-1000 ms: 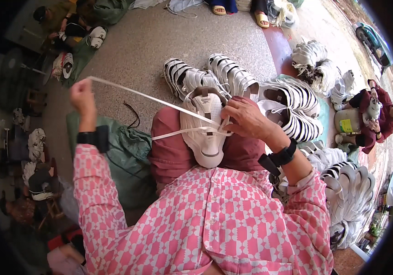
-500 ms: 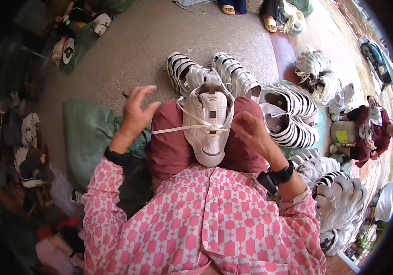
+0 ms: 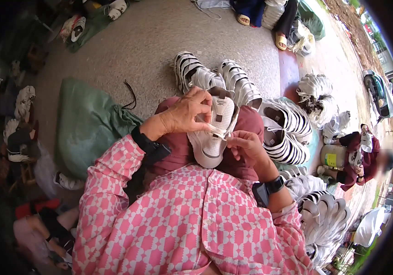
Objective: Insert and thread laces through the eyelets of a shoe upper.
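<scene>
A cream-white shoe upper (image 3: 207,155) rests in my lap between my thighs, toe toward me, its perforated tongue (image 3: 223,113) upright. White shoelace (image 3: 218,131) crosses the shoe just above the toe. My left hand (image 3: 188,113) bends over the shoe's left side, its thumb and finger closed at the lace; the fingertips partly hide what they grip. At the right edge of the shoe my right hand (image 3: 246,145) pinches the lace between thumb and forefinger.
Strappy white uppers (image 3: 242,82) stand beyond my knees, with more stacked uppers (image 3: 288,130) on my right. A green sack (image 3: 86,126) lies left, beside a dark cord (image 3: 131,95). Another person (image 3: 361,156) sits at far right holding white shoe pieces.
Both hands, spread apart and off the shoe before, have come inward onto the lace. The lace end that stretched out to the left no longer shows there. The view has shifted slightly.
</scene>
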{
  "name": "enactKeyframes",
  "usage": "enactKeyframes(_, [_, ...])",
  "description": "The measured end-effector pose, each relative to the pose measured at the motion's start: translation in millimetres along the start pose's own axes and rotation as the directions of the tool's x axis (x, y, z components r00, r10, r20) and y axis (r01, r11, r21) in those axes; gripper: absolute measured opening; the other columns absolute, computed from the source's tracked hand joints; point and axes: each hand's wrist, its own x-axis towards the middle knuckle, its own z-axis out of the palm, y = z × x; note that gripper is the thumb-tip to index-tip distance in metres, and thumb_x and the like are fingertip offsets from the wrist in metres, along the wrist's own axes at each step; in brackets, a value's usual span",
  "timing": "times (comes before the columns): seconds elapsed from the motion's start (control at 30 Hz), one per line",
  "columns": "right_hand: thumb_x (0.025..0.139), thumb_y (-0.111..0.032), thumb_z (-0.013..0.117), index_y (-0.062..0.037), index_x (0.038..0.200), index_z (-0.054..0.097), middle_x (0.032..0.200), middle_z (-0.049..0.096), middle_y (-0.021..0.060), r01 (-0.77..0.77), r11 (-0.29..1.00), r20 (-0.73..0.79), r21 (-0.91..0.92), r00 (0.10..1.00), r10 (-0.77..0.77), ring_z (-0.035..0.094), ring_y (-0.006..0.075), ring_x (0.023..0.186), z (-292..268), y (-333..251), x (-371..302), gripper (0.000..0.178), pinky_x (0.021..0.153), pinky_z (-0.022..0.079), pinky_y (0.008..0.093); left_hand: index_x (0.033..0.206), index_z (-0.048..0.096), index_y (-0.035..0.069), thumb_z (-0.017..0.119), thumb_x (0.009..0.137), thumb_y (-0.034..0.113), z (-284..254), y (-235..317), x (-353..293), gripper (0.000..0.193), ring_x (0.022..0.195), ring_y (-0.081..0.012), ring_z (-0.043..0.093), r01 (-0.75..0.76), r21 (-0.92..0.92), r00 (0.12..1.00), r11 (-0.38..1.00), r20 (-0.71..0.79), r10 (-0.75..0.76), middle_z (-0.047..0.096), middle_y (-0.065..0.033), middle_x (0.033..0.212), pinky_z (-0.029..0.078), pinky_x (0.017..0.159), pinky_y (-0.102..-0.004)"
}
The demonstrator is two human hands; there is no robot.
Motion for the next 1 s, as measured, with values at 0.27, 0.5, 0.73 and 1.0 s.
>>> enactKeyframes(0.27, [0.095,-0.006,0.049,-0.0029,0.112,0.051,0.08,0.048,-0.001,-0.245,0.402,0.371,0.882,0.888,-0.271,0.034,0.0064,0.048,10.1,37.7,2.8,0.016,0.045,0.03,0.0213,0.066,0.064,0.011,0.082,0.064,0.021,3.5,-5.4,-2.9,0.021,0.115,-0.0267,0.042,-0.028,-0.018,0.999,0.999,0.039,0.028,0.049,-0.004,0.111,0.038,0.101,-0.0371])
enactKeyframes(0.5, [0.096,-0.013,0.049,-0.0039,0.109,0.053,0.078,0.049,0.0002,-0.218,0.346,0.342,0.913,0.871,-0.353,0.042,0.0097,0.057,25.4,46.1,-0.1,0.016,0.053,0.036,0.0247,0.065,0.062,0.01,0.078,0.066,0.016,5.7,-2.9,-5.7,0.017,0.117,-0.0277,0.042,-0.002,-0.008,0.999,1.0,0.038,0.003,0.05,-0.0044,0.114,0.038,0.102,-0.0371])
enactKeyframes(0.73, [0.094,-0.014,0.055,-0.0002,0.109,0.057,0.082,0.06,0.0046,0.129,0.925,-0.127,0.358,0.988,-0.089,0.054,0.0119,0.061,7.2,14.9,-5.8,0.021,0.052,0.046,0.0259,0.074,0.055,0.008,0.066,0.075,0.01,-1.4,-9.1,-1.0,0.011,0.105,-0.0248,0.052,0.078,-0.177,0.997,0.981,-0.01,-0.081,0.059,-0.0045,0.103,0.043,0.091,-0.0342])
enactKeyframes(1.0, [0.087,0.0,0.06,-0.0031,0.107,0.061,0.104,0.06,0.0061,0.571,0.426,-0.014,-0.702,0.587,-0.81,0.059,0.0131,0.073,15.3,-19.9,-0.5,0.021,0.063,0.047,0.0244,0.086,0.053,0.005,0.058,0.084,0.012,-1.7,-11.7,12.0,0.01,0.089,-0.0253,0.058,0.076,-0.004,0.995,0.997,-0.06,-0.076,0.061,-0.0081,0.093,0.048,0.079,-0.0346])
